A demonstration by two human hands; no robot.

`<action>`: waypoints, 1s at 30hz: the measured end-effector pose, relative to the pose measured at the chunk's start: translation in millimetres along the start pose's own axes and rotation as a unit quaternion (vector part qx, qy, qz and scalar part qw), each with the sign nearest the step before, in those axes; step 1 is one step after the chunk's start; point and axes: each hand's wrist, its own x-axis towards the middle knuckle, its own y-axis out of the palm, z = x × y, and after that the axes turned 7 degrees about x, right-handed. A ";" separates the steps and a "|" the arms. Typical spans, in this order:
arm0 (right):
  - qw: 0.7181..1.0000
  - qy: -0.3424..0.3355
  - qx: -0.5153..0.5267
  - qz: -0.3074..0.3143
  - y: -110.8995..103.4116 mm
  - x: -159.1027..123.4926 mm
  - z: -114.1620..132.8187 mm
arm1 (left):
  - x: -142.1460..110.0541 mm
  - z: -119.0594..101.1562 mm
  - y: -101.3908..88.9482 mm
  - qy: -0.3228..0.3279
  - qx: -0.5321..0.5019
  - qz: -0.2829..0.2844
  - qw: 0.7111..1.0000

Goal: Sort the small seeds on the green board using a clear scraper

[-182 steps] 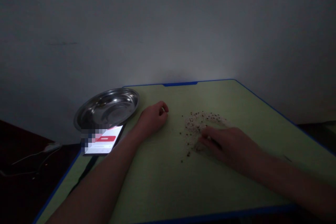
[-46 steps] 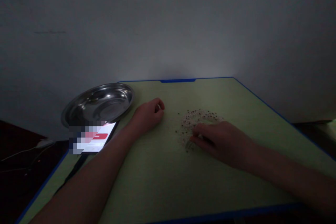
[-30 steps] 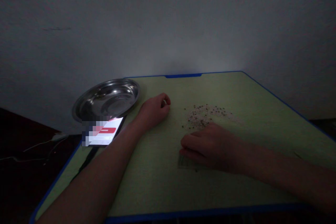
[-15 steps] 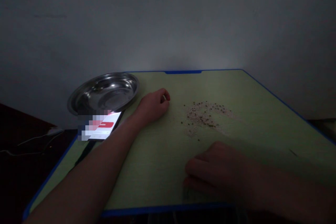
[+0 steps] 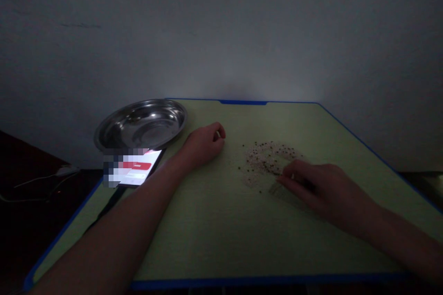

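Observation:
A loose spread of pale grains (image 5: 254,159) lies on the green tabletop, with many small dark bean-like bits (image 5: 265,164) mixed through it. My right hand (image 5: 321,189) is at the near right side of the spread, thumb and forefinger pinched together close to the grains. A small dark speck shows by the fingertips, but I cannot tell whether it is held. To the left of the grains, my left hand (image 5: 204,144) rests on the table with its fingers curled in, touching none of the grains; nothing shows in it.
A shiny metal basin (image 5: 148,129) stands at the far left, beyond my left forearm. In front of it lies a lit phone (image 5: 140,170), beside a dark strap (image 5: 110,205). The blue-edged table (image 5: 214,239) backs onto a grey wall. White cables (image 5: 67,170) lie lower left.
My right hand drew back from the grains to the table's near edge, then returned to the right side of the spread. My left hand stayed in place. The view shifted slightly.

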 end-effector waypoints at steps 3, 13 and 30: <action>1.000 0.022 -0.006 0.001 1.0 6.7 -3.2 | -0.4 -0.8 -1.6 -0.004 0.004 0.006 1.000; 0.999 0.002 -0.025 0.036 4.8 19.5 2.0 | 2.3 1.7 -0.7 -0.007 0.011 0.010 1.000; 0.998 0.028 -0.035 0.038 4.3 20.4 -4.2 | 1.8 -0.9 -1.4 -0.011 0.014 0.014 1.000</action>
